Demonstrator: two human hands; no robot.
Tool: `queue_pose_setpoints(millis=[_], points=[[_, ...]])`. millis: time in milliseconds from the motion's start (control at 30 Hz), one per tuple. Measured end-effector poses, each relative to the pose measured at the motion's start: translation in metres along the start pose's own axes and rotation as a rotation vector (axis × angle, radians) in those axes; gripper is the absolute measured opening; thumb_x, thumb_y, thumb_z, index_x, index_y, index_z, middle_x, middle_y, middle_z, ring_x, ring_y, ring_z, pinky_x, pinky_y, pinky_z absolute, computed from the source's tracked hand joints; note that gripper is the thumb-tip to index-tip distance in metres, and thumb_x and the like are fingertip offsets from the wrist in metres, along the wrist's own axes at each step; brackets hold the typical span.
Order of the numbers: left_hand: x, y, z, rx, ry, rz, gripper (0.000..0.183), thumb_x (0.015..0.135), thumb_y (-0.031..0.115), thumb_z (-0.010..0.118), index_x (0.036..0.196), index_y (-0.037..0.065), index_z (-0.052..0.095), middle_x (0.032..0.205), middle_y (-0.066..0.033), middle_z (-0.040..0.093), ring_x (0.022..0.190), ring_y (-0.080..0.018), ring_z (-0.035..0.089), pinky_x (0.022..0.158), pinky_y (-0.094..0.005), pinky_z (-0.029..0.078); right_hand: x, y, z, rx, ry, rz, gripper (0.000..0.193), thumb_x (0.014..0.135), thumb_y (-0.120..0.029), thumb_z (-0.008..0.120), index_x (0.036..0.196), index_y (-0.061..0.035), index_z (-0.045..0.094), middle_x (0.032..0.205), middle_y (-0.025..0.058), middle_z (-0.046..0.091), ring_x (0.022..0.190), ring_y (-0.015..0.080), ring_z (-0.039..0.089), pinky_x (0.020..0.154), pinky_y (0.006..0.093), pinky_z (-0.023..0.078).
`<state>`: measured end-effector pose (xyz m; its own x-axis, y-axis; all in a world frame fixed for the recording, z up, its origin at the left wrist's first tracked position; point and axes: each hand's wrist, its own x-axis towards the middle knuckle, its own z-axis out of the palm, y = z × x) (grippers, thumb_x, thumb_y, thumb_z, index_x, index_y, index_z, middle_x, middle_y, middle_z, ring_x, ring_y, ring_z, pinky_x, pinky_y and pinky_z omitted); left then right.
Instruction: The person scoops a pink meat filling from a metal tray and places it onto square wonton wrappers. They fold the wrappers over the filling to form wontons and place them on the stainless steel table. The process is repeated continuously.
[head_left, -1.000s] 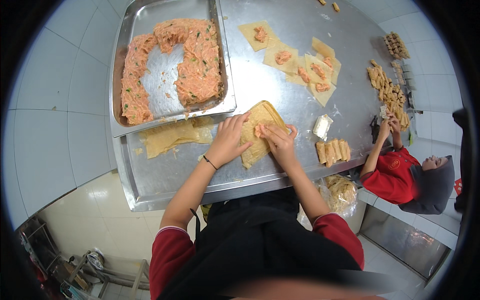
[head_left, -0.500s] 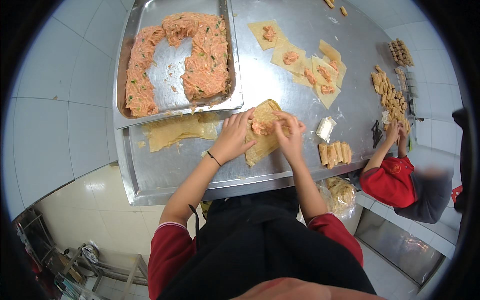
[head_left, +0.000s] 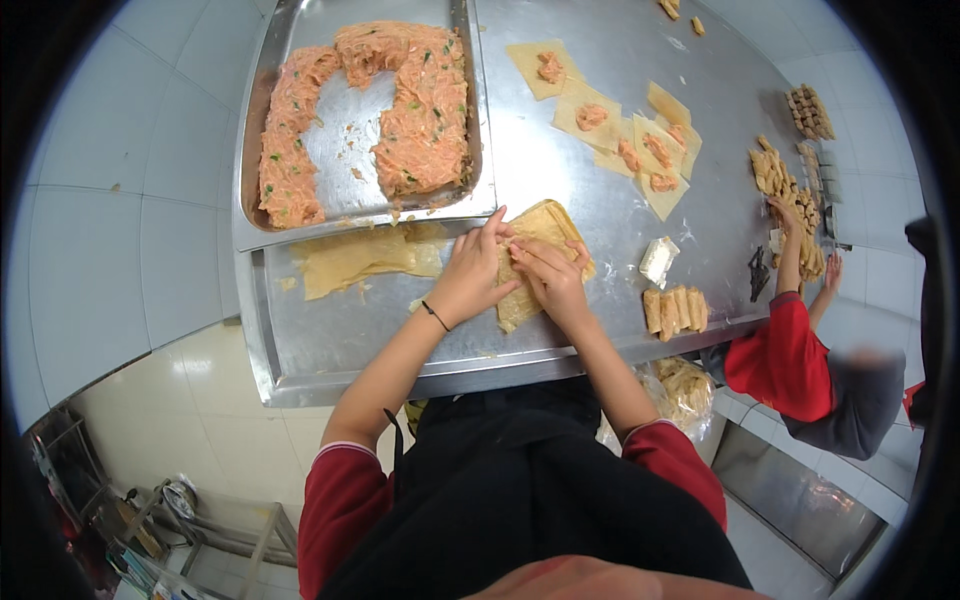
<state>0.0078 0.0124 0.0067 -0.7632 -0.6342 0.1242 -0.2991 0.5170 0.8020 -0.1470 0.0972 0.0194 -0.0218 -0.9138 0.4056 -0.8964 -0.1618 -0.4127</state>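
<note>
A thin yellow bean curd wrapper [head_left: 545, 222] lies on a small stack of the same sheets in front of me. My left hand [head_left: 472, 270] rests along its left edge, fingers stretched and thumb apart on the sheet. My right hand [head_left: 555, 282] reaches over it, fingers bunched on the wrapper by my left fingertips. The filling under my hands is hidden. More yellow sheets [head_left: 358, 262] lie left of my left hand. Beyond, a deep metal tray [head_left: 345, 150] holds orange-pink minced filling [head_left: 425, 125].
Farther right, several wrappers [head_left: 660, 195] carry dabs of filling [head_left: 592, 117]. Finished rolls [head_left: 676, 311] sit near the front edge beside a white block [head_left: 658, 260]. A co-worker's arm [head_left: 790, 250] reaches toward a pile of rolls [head_left: 785, 185]. The steel table [head_left: 470, 350] has a raised rim.
My right hand has moved left across the wrapper, to my left fingertips, and the filling is no longer visible. My left hand stays nearly in place. The co-worker's hands have moved apart.
</note>
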Motion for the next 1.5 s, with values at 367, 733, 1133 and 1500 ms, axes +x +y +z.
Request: queue_pose_setpoints(millis=[367, 733, 1133, 1500], points=[[0.000, 0.001, -0.001, -0.016, -0.021, -0.016, 0.103, 0.071, 0.020, 0.079, 0.146, 0.000, 0.012, 0.124, -0.0123, 0.050, 0.115, -0.0280, 0.048, 0.101, -0.0406, 0.032, 0.058, 0.008, -0.029, -0.082, -0.022, 0.208, 0.007, 0.079, -0.021, 0.070, 0.082, -0.0147, 0.070, 0.111, -0.0038, 0.061, 0.112, 0.0236, 0.045, 0.093, 0.0415, 0.021], [0.000, 0.002, -0.005, 0.000, -0.015, 0.004, 0.102, 0.072, 0.023, 0.078, 0.146, -0.001, 0.013, 0.122, -0.0150, 0.051, 0.113, -0.0310, 0.047, 0.100, -0.0402, 0.033, 0.224, 0.008, 0.041, -0.020, -0.140, 0.021, 0.013, 0.090, -0.020, 0.059, 0.096, -0.0130, 0.068, 0.106, 0.0047, 0.065, 0.101, 0.0231, 0.060, 0.097, 0.0462, 0.026], [0.001, 0.003, -0.005, 0.006, -0.007, -0.003, 0.098, 0.069, 0.021, 0.079, 0.142, -0.005, 0.020, 0.117, -0.0183, 0.052, 0.112, -0.0330, 0.047, 0.099, -0.0414, 0.034, 0.221, -0.001, 0.081, -0.474, -0.048, -0.105, 0.008, 0.072, 0.000, 0.060, 0.077, -0.0057, 0.063, 0.082, 0.0096, 0.062, 0.081, 0.0239, 0.064, 0.094, 0.0433, 0.035], [0.002, 0.002, -0.006, -0.037, -0.023, -0.015, 0.094, 0.071, 0.020, 0.077, 0.144, -0.001, 0.020, 0.122, -0.0155, 0.051, 0.114, -0.0327, 0.047, 0.101, -0.0409, 0.033, 0.260, -0.004, 0.061, -0.053, -0.147, -0.125, 0.016, 0.083, -0.006, 0.059, 0.094, -0.0081, 0.070, 0.092, 0.0110, 0.067, 0.082, 0.0252, 0.063, 0.092, 0.0409, 0.033]])
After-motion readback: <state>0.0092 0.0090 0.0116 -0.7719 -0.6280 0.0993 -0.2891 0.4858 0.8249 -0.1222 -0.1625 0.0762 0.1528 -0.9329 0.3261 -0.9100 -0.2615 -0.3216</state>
